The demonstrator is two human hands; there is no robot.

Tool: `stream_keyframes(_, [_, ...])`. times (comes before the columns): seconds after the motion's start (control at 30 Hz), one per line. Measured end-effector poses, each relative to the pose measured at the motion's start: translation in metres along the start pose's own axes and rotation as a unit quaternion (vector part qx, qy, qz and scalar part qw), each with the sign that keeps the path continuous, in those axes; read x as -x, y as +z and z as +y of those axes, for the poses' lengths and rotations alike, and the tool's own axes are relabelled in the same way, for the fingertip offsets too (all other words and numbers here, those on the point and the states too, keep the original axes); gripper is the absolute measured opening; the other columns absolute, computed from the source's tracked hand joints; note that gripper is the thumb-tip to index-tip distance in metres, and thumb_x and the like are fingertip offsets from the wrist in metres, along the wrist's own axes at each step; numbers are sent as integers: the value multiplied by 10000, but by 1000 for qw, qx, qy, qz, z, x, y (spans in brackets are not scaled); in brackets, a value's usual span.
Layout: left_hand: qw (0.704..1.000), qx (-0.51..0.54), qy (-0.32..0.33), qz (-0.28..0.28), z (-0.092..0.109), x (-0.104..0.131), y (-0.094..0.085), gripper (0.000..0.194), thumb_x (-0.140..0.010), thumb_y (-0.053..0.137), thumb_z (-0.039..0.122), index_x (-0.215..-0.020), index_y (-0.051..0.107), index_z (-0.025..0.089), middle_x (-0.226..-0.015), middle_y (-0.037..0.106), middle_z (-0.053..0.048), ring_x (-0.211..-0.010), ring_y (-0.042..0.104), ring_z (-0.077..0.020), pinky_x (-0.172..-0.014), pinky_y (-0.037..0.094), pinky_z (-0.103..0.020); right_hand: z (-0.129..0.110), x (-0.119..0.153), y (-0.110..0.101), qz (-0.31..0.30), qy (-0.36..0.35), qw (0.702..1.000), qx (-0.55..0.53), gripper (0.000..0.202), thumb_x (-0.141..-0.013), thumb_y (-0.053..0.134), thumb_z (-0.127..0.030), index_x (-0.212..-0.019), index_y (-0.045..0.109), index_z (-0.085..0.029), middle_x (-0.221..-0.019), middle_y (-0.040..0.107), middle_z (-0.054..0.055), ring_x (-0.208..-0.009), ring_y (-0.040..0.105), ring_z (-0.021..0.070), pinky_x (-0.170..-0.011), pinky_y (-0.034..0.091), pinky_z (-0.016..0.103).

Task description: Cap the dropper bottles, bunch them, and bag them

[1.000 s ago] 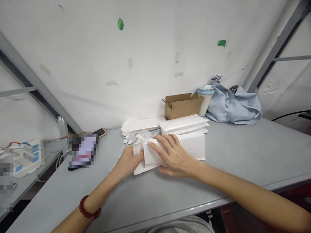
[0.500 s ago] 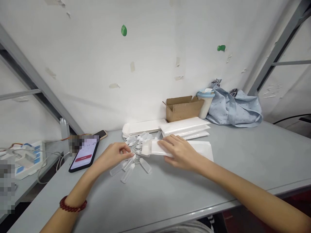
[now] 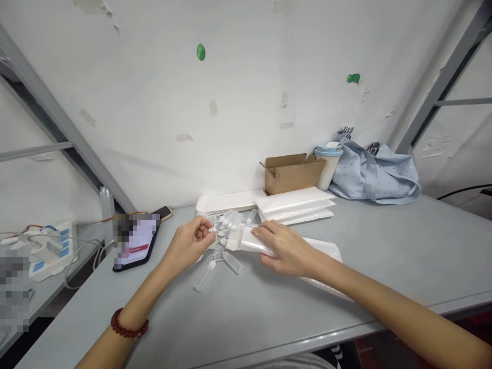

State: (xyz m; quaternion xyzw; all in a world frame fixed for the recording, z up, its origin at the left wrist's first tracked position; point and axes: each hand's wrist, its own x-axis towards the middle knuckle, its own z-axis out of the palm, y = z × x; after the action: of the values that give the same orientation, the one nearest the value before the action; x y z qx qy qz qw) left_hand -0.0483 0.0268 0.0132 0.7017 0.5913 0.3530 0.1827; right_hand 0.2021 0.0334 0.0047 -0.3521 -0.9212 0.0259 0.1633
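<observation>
My left hand (image 3: 192,238) is closed in a pinch at the left side of a pile of small translucent plastic tubes (image 3: 205,275) with white caps and loops. A white cap shows at its fingertips; the rest of that tube is hidden behind the hand. My right hand (image 3: 286,244) is wrapped over a white padded envelope (image 3: 326,249), whose flap end (image 3: 233,238) points left over the pile. Its far end rests low towards the right on the table.
Behind lie stacked white padded envelopes (image 3: 295,200) and another stack (image 3: 230,201). A cardboard box (image 3: 292,177), a lidded cup (image 3: 328,166) and a light blue bag (image 3: 376,174) stand along the wall. Left are a phone (image 3: 138,246) and a power strip (image 3: 54,251) with cables.
My left hand has moved up and right and closed its fingertips on a capped tube. The envelope under my right hand has tilted, its right end swinging towards me.
</observation>
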Motion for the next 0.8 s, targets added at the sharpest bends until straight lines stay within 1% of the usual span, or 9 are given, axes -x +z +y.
stream_keyframes(0.07, [996,92,-2,23,7,2,0,157,-754,554,329,-805,506,189,-601,504,44,-544,491,-121,-531,400,-234,2,-1,1,6,1,1000,-9,357,-769,522,-218,-1115,526,-132,-991,542,103,-904,483,225,-758,411,328])
stream_keyframes(0.1, [991,134,-9,22,10,4,1,152,-766,552,324,-807,499,188,-589,515,46,-531,496,-117,-535,411,-237,2,-1,2,9,1,1000,-14,360,-767,524,-214,-1118,524,-131,-993,545,105,-908,486,227,-762,414,330])
stream_keyframes(0.2, [970,240,-31,-29,16,6,5,144,-779,568,303,-819,500,183,-571,566,40,-524,527,-118,-551,443,-249,5,-2,6,16,-6,1000,-25,362,-761,530,-207,-1114,524,-127,-1003,554,113,-916,494,234,-771,421,338])
stream_keyframes(0.3, [952,291,-60,-79,14,6,9,155,-766,604,295,-824,525,175,-588,591,30,-536,539,-118,-540,453,-245,5,-1,7,20,-12,999,-31,355,-763,527,-201,-1109,522,-125,-1010,557,121,-918,499,238,-775,428,347])
stream_keyframes(0.4, [942,312,-87,-86,10,4,9,136,-766,607,283,-809,546,169,-616,591,26,-538,535,-109,-532,450,-238,5,0,6,25,-6,999,-37,354,-765,528,-201,-1110,518,-125,-1015,555,123,-918,502,237,-771,432,348])
stream_keyframes(0.5, [936,329,-98,-77,6,1,3,115,-761,604,267,-785,558,165,-620,572,29,-527,524,-102,-510,434,-229,4,0,4,26,-3,999,-39,346,-769,531,-210,-1106,519,-131,-1013,551,118,-908,502,234,-764,432,347])
stream_keyframes(0.63, [951,291,-93,-57,3,-2,-3,133,-750,624,277,-783,578,157,-584,555,33,-520,507,-99,-514,423,-224,3,-2,1,25,-3,999,-41,346,-768,533,-207,-1106,521,-131,-1006,551,114,-916,500,235,-768,431,346])
stream_keyframes(0.7, [956,266,-87,-91,1,-2,0,166,-739,644,300,-810,599,156,-600,570,25,-531,506,-100,-524,425,-226,2,-1,1,23,-6,999,-45,350,-764,534,-196,-1108,521,-132,-1008,552,113,-921,501,234,-773,430,344])
stream_keyframes(0.8, [956,236,-83,-154,1,1,13,240,-715,664,342,-860,648,152,-664,600,-1,-531,494,-106,-486,401,-225,0,0,1,22,-19,998,-52,349,-757,531,-183,-1103,528,-134,-1009,551,111,-921,502,231,-777,429,338])
